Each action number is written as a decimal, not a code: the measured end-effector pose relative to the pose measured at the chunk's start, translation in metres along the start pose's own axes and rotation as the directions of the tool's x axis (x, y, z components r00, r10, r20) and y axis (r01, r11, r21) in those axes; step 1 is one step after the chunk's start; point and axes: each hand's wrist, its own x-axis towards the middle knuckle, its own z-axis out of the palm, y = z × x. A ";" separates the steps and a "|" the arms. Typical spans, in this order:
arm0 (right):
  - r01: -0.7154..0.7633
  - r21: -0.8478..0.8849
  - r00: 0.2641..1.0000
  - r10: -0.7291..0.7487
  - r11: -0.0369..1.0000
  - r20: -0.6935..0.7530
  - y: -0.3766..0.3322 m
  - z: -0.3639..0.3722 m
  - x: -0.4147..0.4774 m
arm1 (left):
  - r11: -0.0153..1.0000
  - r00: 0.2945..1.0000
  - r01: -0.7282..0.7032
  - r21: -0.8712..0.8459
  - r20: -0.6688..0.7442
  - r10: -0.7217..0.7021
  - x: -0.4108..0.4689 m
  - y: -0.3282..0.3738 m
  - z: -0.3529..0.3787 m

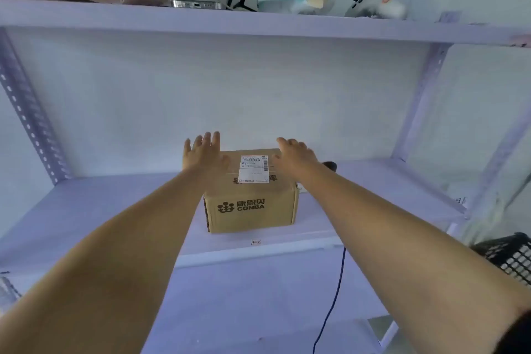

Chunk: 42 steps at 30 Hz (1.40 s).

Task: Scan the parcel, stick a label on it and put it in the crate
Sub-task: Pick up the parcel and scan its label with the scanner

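Reaching forward, both arms extended over parcel (251,195) sitting on lower shelf (86,210). Left hand (202,154) fingers spread, palm down at box's left top edge. Right hand (296,155) spread, unloaded, at right top edge. Crate (511,256) far right.

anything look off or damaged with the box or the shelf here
Nothing stands out. The cardboard box sits flat and square on the shelf, its corners look undented, and a white label lies flat across its top. Both hands, left hand and right hand, are open above it.
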 end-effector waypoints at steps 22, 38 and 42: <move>-0.318 0.747 0.941 0.293 0.584 0.171 0.034 0.082 0.036 | -0.007 0.813 0.572 -0.820 0.568 -0.130 -0.020 -0.021 0.068; -0.004 0.938 0.971 0.225 0.347 -0.079 0.042 0.102 0.012 | -0.075 0.919 0.368 -0.927 0.349 0.185 -0.034 -0.051 0.095; 0.018 0.932 0.977 0.193 0.363 -0.095 0.043 0.101 0.013 | -0.062 0.938 0.322 -0.945 0.310 0.156 -0.033 -0.048 0.097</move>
